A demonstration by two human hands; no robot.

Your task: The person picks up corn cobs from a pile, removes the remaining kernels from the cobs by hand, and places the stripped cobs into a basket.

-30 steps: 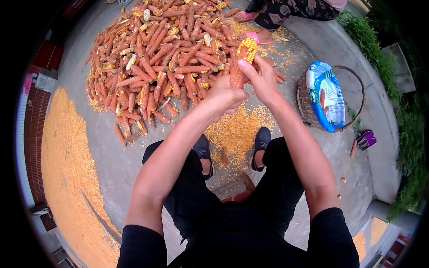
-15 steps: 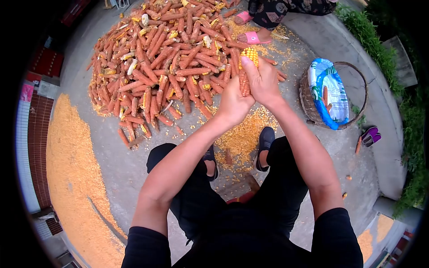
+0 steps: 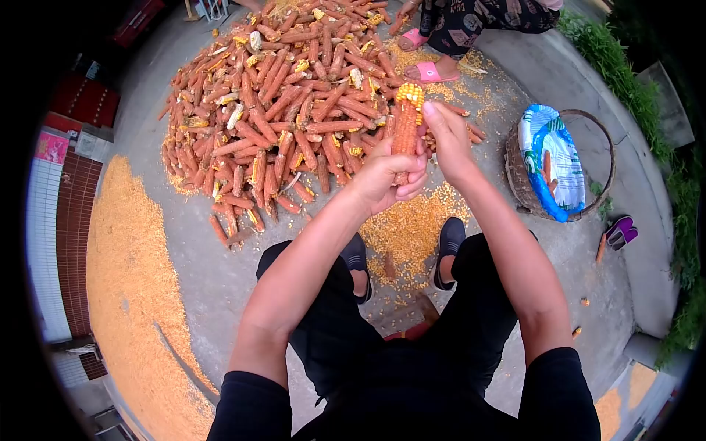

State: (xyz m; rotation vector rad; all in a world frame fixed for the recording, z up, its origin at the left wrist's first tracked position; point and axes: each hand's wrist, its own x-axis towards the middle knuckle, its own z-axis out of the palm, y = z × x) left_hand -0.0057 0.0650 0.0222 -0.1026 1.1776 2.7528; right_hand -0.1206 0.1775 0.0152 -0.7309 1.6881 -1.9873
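Observation:
A corn cob (image 3: 405,132) stands tilted up between my hands, with yellow kernels left around its top end and bare reddish core below. My left hand (image 3: 387,173) is closed around its lower part. Against the cob's right side, my right hand (image 3: 450,143) is curled, its thumb by the kernels at the top; its other fingers are partly hidden, and a few kernels show near them. Below, loose kernels (image 3: 404,235) lie on the ground between my shoes.
A big heap of stripped cobs (image 3: 279,117) lies ahead. A lined basket (image 3: 521,180) stands at the right, near purple shoes (image 3: 622,232). Kernels spread (image 3: 136,287) along the left. Another person in pink slippers (image 3: 439,71) sits beyond the heap.
My right hand has shifted off the cob's front to its right side, uncovering more bare core. Fewer kernels remain near the top. The view has shifted slightly.

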